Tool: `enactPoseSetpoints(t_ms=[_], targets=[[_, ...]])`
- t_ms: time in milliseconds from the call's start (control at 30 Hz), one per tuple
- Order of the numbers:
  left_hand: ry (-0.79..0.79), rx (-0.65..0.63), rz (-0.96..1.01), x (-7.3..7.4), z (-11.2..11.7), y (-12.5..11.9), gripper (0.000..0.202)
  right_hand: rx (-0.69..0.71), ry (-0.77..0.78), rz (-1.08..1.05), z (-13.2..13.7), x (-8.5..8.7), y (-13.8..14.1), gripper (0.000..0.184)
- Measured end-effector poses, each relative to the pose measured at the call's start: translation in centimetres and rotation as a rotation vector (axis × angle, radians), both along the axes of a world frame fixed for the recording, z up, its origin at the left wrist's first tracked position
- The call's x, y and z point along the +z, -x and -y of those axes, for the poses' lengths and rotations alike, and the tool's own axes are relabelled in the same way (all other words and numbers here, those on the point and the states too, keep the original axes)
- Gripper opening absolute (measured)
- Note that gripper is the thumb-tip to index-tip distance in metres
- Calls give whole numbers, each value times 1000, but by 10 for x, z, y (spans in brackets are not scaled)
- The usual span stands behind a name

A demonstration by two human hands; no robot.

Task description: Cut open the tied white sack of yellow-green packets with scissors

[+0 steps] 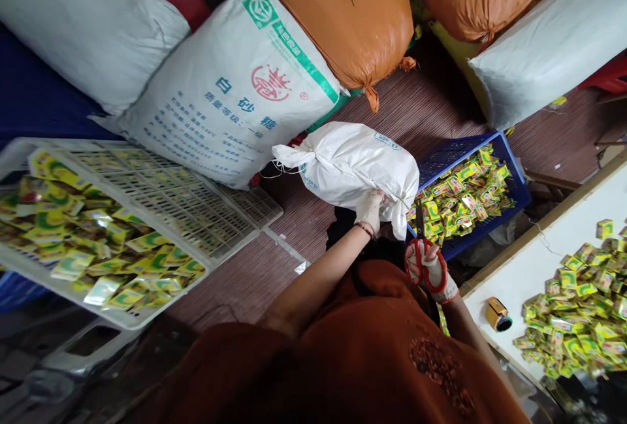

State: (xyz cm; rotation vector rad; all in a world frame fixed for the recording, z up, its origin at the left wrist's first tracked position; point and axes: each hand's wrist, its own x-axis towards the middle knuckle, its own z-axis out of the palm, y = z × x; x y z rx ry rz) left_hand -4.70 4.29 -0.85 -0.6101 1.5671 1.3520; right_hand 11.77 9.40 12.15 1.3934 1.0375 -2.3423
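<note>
A small white woven sack [360, 156] lies across the middle, bunched and tied at both ends, with string hanging from its left end. My left hand [369, 212], in a pale glove with bare fingertips, is closed on the sack's lower edge beside the right-hand tie; the fingers are partly hidden by the fabric. Just below and right of that tie, my right hand [427, 268], gloved the same way, grips red-handled scissors [443, 272]. Their dark blades point up toward the sack's gathered end, and I cannot tell whether they touch it.
A blue crate [520, 182] of small yellow packets stands right of the sack. At left is a white crate [166, 309] of similar packets. A white table [494, 277] bears loose packets and a tape roll [498, 314]. Large white [210, 110] and orange sacks [337, 19] lie behind.
</note>
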Motion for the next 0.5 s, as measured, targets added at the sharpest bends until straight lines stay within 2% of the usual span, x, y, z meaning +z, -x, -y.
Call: enactPoseSetpoints(t_ms=[100, 167, 333, 500], targets=[[-16, 37, 96, -9, -16, 8, 21, -13, -87, 2, -5, 1, -2, 79], [-38, 40, 112, -9, -13, 11, 24, -31, -81, 6, -7, 0, -5, 82], [-169, 5, 123, 11, 28, 21, 25, 46, -54, 71, -10, -1, -6, 76], [-276, 9, 175, 28, 62, 49, 28, 125, -56, 110, -8, -1, 1, 73]])
